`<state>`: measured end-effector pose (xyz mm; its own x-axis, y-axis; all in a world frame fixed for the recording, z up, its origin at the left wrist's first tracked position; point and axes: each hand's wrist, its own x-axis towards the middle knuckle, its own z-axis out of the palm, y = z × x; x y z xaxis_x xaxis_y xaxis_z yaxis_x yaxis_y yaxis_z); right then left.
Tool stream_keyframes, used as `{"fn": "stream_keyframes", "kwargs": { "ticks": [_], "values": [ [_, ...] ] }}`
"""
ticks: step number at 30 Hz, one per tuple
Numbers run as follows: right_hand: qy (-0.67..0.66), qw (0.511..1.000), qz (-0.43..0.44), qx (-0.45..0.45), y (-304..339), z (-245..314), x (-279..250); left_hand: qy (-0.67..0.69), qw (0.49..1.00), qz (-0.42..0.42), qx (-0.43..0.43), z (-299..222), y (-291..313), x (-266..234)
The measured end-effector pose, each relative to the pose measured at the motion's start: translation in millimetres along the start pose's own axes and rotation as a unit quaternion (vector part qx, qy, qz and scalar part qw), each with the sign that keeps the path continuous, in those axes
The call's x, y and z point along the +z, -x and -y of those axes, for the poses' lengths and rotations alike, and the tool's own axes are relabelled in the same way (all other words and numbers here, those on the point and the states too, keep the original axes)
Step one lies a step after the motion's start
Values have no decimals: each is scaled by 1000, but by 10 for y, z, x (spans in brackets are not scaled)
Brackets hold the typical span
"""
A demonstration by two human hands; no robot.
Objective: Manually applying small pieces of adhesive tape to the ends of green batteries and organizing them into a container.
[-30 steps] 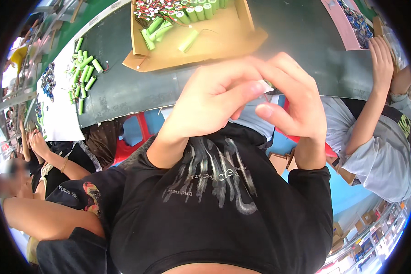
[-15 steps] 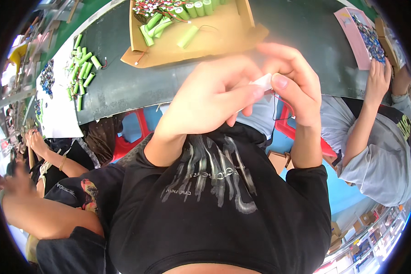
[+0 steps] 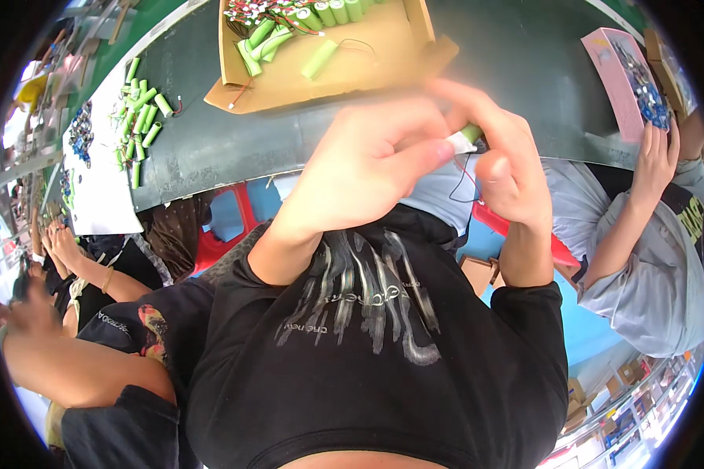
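Over the table's near edge, both my hands meet at a green battery cell [image 3: 471, 134] with a white wrap [image 3: 461, 144] at one end. My left hand [image 3: 360, 160] pinches the white-wrapped end, its thumb laid along it. My right hand [image 3: 516, 152] curls its fingers round the green part, while its thumb stands off the cell. Thin red and dark wires [image 3: 463, 181] hang below the cell. Much of the cell is hidden by my fingers.
Beyond my hands lies an open cardboard box [image 3: 368, 70] with green cells and wired connectors. More green cells [image 3: 142, 117] are heaped at the left on a white sheet [image 3: 98, 187]. At the right, a co-worker's hand [image 3: 655, 160] touches a pink box [image 3: 614, 78] of blue parts.
My right thumb has lifted off the white wrap and dropped back. Green of the cell now shows between my hands. The co-worker's hand and the pink box at the right have shifted slightly nearer.
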<state>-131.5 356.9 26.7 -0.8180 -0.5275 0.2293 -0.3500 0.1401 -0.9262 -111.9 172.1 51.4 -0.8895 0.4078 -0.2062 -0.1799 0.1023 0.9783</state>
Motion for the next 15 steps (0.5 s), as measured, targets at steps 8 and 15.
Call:
{"fn": "stream_keyframes", "kwargs": {
  "ticks": [8, 15],
  "values": [
    [-97, 990, -20, 96, 32, 93, -1, -76, 996, -40, 21, -5, -15, 72],
    [-239, 937, -246, 65, 37, 102, -112, -290, 950, -76, 85, 83, 32, 72]
  ]
}}
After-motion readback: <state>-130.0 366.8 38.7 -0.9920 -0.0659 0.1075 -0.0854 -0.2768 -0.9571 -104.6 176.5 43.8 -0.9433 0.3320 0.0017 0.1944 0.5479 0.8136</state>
